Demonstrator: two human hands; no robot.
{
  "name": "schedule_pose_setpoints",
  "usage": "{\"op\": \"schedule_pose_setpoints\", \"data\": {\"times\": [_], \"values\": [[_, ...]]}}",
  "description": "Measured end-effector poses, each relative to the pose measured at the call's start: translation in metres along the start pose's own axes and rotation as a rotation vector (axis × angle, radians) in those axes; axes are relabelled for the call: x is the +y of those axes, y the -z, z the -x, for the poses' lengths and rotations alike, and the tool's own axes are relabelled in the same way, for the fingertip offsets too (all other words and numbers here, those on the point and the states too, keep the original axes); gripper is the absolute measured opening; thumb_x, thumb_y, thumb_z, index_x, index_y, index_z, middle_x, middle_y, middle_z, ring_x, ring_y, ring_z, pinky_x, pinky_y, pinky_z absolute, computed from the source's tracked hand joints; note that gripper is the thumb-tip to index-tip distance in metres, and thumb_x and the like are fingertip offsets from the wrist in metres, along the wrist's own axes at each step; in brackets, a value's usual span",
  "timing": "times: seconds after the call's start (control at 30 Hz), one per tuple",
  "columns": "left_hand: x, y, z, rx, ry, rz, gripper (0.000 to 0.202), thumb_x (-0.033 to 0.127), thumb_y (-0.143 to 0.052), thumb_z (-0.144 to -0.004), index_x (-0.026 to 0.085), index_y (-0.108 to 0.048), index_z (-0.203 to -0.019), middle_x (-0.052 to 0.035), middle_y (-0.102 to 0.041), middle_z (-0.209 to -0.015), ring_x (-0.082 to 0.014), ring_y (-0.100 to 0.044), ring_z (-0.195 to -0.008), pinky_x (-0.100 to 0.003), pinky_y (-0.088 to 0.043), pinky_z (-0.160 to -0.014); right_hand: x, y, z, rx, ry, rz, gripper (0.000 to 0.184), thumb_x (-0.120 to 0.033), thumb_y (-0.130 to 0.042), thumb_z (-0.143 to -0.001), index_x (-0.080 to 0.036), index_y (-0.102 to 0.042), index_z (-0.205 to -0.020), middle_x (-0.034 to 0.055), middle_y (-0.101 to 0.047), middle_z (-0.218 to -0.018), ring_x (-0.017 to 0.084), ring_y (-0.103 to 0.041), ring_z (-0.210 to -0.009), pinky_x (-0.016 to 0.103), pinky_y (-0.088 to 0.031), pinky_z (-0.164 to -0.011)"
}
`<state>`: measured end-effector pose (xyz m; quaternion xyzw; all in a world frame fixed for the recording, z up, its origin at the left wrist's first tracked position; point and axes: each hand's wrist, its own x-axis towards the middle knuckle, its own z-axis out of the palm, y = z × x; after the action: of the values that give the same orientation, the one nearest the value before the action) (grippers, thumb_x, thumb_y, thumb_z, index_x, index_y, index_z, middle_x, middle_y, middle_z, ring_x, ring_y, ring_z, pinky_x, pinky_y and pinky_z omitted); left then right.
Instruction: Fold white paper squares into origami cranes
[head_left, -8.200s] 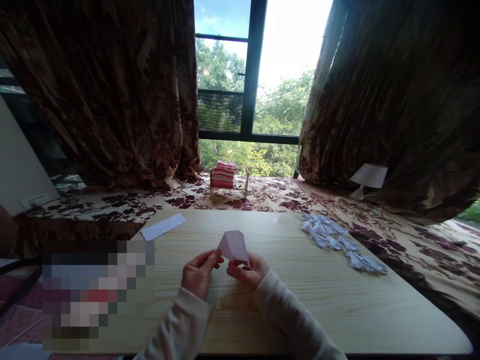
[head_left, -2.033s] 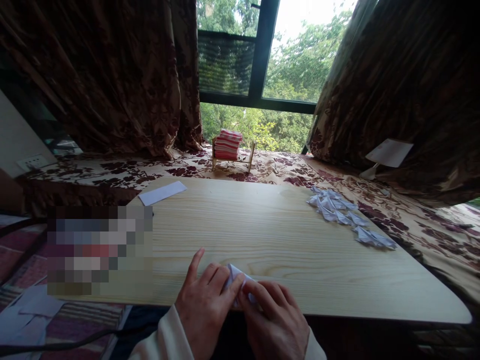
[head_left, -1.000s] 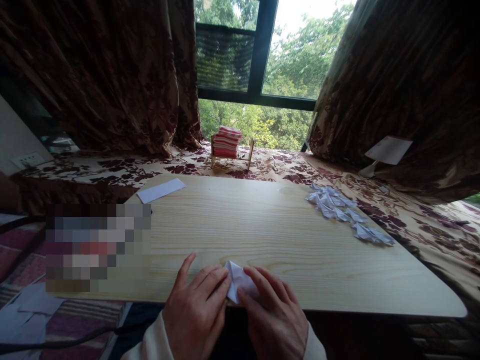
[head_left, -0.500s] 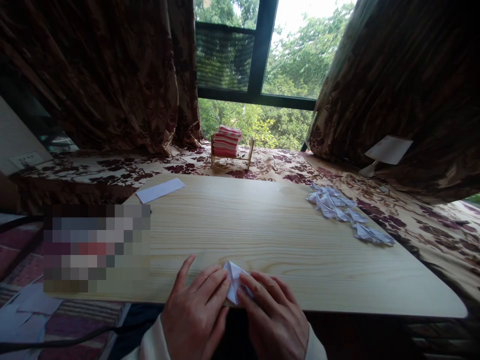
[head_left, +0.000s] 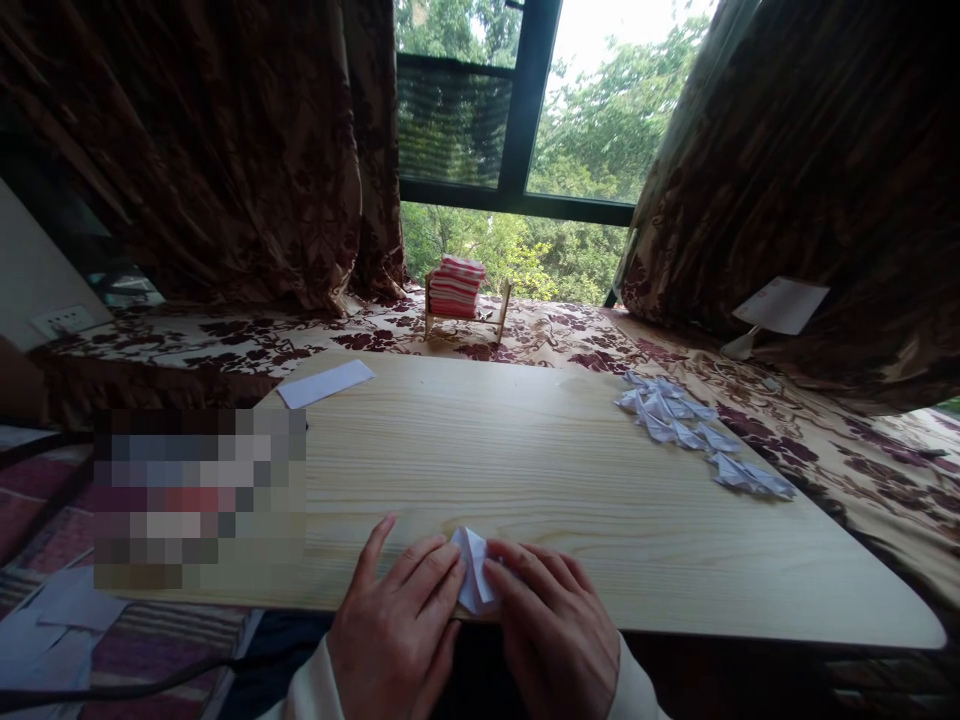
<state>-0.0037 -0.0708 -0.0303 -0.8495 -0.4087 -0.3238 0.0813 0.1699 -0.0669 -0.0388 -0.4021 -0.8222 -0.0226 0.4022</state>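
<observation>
A small folded white paper piece point(head_left: 474, 575) lies at the near edge of the light wooden table point(head_left: 570, 500). My left hand point(head_left: 397, 630) presses down on its left side, fingers stretched and close together. My right hand point(head_left: 551, 630) presses on its right side, fingertips on the paper. Most of the paper is hidden under my fingers. Both sleeves are cream coloured.
A row of several finished folded paper pieces point(head_left: 697, 430) lies at the table's right edge. A white paper strip point(head_left: 326, 383) sits at the far left corner. Beyond are a small wooden rack with striped cloths point(head_left: 454, 290), a toppled white lamp point(head_left: 776, 310), and dark curtains flanking the window.
Eight seconds ago I held the paper up in the air; since then it lies on the table's near edge. Over the last second my fingers shifted slightly on the fold.
</observation>
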Motion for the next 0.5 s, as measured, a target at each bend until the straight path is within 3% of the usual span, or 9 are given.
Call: {"op": "schedule_pose_setpoints", "data": {"times": [0.33,0.5], "values": [[-0.0007,-0.0056,0.0017,0.051,-0.006,-0.015,0.03,0.021,-0.038,-0.083,0.021,-0.059,-0.105,-0.0022,-0.064,-0.103,-0.0169,-0.052,-0.101,-0.046,-0.013,-0.105,0.0017,-0.0049,-0.0001,0.037,0.012,0.002,0.028,-0.011,-0.039,-0.077,-0.019,-0.058,-0.096,0.0073,-0.06,-0.107,0.022,-0.051,-0.093,0.035,-0.035,-0.075],[-0.0028,-0.0083,0.0019,0.091,-0.025,-0.022,0.03,0.021,-0.039,-0.082,0.021,-0.059,-0.105,-0.0012,-0.065,-0.1,-0.0164,-0.052,-0.099,-0.045,-0.013,-0.105,0.0016,-0.0023,-0.0047,-0.005,-0.002,-0.033,0.025,-0.014,-0.039,-0.077,-0.021,-0.059,-0.091,0.0033,-0.062,-0.103,0.02,-0.051,-0.087,0.034,-0.034,-0.073]]}}
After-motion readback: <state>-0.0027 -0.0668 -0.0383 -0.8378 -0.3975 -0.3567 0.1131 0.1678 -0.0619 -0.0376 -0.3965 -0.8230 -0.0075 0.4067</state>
